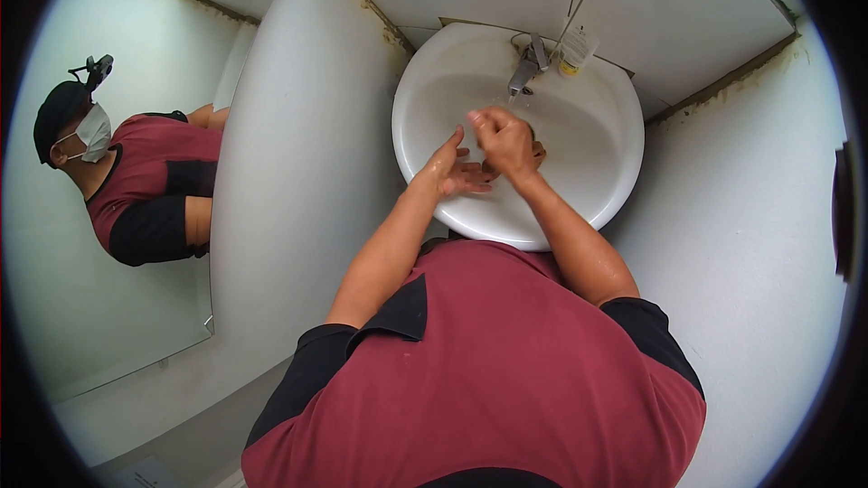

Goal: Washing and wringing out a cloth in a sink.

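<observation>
My left hand (456,172) is over the left front part of a white washbasin (601,158). It is wet, with the fingers spread and nothing in it. Close beside it, my right hand (509,140) hangs over the bowl with its fingers curled in. What the curled fingers hold, if anything, is hidden. A brownish shape (540,152) shows partly behind the right hand; I cannot tell what it is. Just beyond my hands, a metal faucet (524,77) stands at the basin's back edge, with a little water below its spout.
A clear bottle with yellow at its base (575,50) stands right of the faucet. White walls close in on both sides. On the left wall, a mirror (136,307) reflects a person in a mask and cap. A dark object (843,212) is at the far right.
</observation>
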The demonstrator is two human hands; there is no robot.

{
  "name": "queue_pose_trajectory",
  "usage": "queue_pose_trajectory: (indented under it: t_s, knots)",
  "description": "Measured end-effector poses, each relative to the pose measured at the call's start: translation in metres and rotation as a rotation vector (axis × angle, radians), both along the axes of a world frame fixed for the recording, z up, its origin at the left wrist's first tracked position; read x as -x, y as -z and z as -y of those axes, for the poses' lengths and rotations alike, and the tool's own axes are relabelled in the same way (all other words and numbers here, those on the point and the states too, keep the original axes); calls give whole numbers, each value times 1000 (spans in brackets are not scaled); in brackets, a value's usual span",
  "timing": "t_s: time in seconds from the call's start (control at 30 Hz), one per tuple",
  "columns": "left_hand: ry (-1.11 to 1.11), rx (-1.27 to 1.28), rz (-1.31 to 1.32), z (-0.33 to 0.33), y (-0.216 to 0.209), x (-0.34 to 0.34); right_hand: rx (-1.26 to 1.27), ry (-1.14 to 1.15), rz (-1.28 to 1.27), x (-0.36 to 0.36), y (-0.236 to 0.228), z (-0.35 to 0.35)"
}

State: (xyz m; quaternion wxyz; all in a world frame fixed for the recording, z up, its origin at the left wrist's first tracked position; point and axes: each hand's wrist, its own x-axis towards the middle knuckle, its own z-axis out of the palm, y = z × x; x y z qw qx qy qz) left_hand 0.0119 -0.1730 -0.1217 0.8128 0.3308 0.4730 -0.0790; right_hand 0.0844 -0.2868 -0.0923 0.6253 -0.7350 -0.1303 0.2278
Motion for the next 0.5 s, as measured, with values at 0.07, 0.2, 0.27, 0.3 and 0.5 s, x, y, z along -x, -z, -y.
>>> queue_pose_trajectory:
  t_s: [0.07,0.2,0.27,0.3,0.5]
  knots:
    - [27,177,111,-3,11,-4,-148,-115,520,23,-9,-6]
    - [68,530,345,-5,25,-11,-299,-270,747,54,-20,-12]
    - [82,617,404,-3,26,-13,-347,-204,938,46,3,-17]
    - [43,465,301,4,24,-14,-382,-100,1046,25,29,-19]
    - [-74,-59,140,19,18,-12,404,43,852,-21,79,-7]
